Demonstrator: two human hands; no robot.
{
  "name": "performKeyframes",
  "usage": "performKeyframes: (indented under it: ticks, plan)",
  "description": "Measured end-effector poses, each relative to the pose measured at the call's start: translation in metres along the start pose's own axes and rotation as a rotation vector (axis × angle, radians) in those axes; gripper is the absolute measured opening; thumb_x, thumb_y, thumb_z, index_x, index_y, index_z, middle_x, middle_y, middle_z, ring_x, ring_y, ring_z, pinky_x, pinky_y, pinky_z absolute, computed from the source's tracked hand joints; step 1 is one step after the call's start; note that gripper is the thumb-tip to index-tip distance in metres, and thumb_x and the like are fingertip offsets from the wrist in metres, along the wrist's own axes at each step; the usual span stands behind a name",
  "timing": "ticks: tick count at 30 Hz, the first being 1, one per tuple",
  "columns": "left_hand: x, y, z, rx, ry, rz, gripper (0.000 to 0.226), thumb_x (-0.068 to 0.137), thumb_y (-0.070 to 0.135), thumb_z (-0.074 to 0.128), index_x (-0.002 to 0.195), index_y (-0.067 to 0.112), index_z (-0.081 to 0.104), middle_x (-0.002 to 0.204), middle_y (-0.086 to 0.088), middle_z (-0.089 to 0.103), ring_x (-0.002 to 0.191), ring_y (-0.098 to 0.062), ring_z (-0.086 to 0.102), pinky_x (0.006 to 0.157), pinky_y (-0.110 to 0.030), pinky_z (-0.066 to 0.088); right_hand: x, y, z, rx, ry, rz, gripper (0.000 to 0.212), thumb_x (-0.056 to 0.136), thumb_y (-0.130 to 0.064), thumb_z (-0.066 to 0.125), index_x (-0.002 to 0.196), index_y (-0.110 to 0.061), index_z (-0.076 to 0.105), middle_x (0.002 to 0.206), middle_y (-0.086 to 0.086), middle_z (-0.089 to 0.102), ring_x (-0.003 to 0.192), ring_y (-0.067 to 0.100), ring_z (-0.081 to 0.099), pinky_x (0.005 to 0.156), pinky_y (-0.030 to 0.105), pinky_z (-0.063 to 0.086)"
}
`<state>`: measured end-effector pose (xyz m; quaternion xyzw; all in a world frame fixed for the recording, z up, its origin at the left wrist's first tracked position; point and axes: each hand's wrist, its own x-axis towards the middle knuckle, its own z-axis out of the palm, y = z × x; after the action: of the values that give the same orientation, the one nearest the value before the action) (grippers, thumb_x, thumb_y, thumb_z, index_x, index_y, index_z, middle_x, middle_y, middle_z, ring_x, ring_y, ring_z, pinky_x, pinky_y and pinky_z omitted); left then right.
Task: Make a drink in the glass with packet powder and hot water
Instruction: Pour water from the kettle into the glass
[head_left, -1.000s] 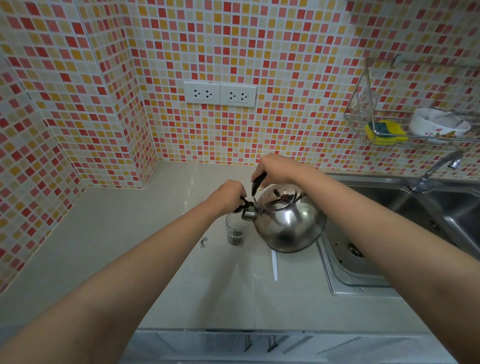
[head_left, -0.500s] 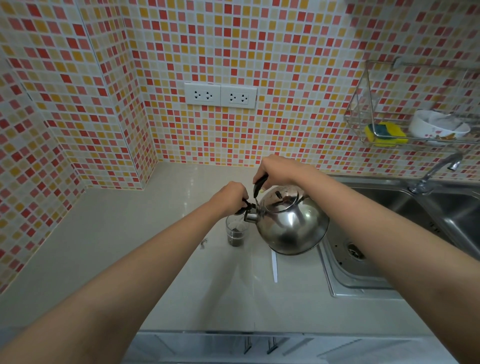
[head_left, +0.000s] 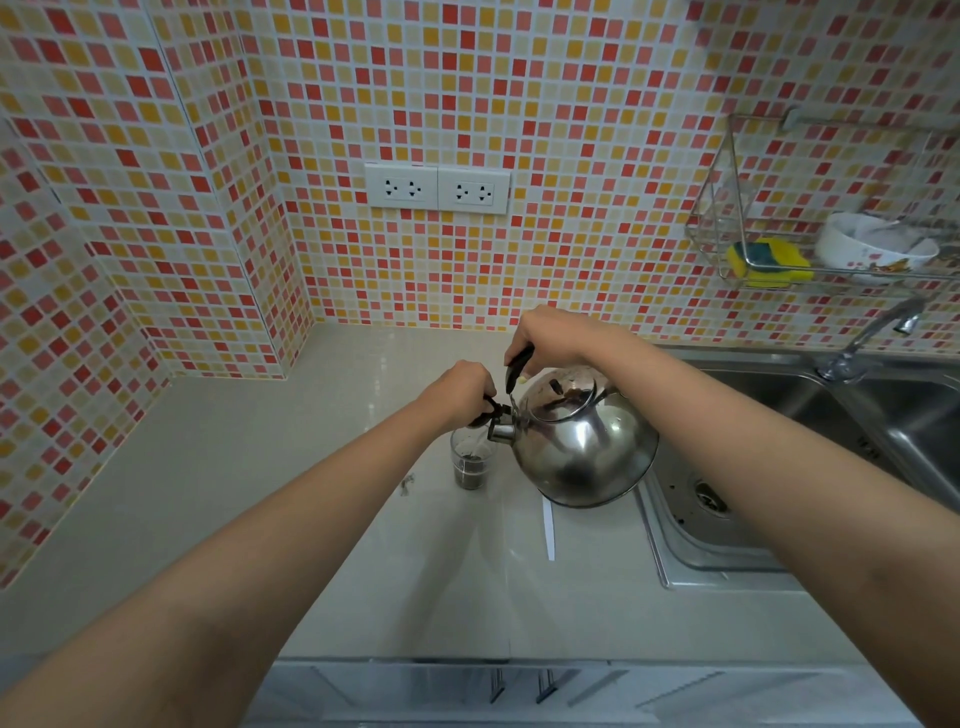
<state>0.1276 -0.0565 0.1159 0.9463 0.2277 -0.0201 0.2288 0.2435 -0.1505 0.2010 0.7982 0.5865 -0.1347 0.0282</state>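
Note:
A steel kettle (head_left: 582, 447) hangs tilted to the left above the counter, its spout just over a small clear glass (head_left: 470, 464). My right hand (head_left: 545, 338) grips the kettle's black handle from above. My left hand (head_left: 462, 391) pinches the black spout cap and holds it up. A thin stream of water falls from the spout into the glass, which has dark powder and liquid in its lower part. A white strip, perhaps the packet (head_left: 548, 527), lies flat on the counter below the kettle.
The beige counter (head_left: 260, 493) runs into a tiled corner at the left. A steel sink (head_left: 727, 525) with a tap (head_left: 872, 338) is right of the kettle. A wire rack (head_left: 810, 244) holds a sponge and bowl. Small dark crumbs (head_left: 407, 484) lie left of the glass.
The kettle has tipped a little further toward the glass and risen slightly. Both hands keep their hold. The dark level in the glass looks a bit higher.

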Motion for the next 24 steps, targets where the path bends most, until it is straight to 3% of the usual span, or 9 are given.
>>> performKeyframes:
  ticks: [11,16,24]
  plan:
    - [-0.0004,0.0015,-0.0022,0.018,0.000,0.009,0.031,0.090,0.010,0.061,0.119,0.002,0.066,0.118,-0.017,0.068,0.102,-0.032,0.064,0.089,-0.037,0.053,0.0019,0.0000,-0.0045,-0.019,-0.020,-0.008,0.035,0.080,-0.010,0.071,0.115,-0.014,0.068,0.112,0.002,0.071,0.094,0.018,0.063,0.078,0.027,0.047]
    - [-0.0021,0.0037,-0.0022,0.015,0.003,0.001,0.033,0.090,0.009,0.060,0.122,0.002,0.065,0.121,-0.017,0.067,0.106,-0.032,0.063,0.094,-0.039,0.052,0.0022,0.0008,-0.0039,-0.023,-0.025,-0.007,0.036,0.080,-0.011,0.072,0.115,-0.015,0.068,0.112,0.002,0.071,0.098,0.019,0.064,0.080,0.028,0.047]
    - [-0.0020,0.0069,-0.0026,0.017,-0.001,-0.002,0.034,0.091,0.010,0.060,0.123,0.002,0.063,0.124,-0.016,0.065,0.108,-0.031,0.063,0.096,-0.039,0.052,0.0009,0.0024,-0.0046,-0.018,-0.023,-0.011,0.035,0.080,-0.010,0.072,0.115,-0.014,0.068,0.112,0.001,0.071,0.088,0.013,0.059,0.078,0.027,0.045]
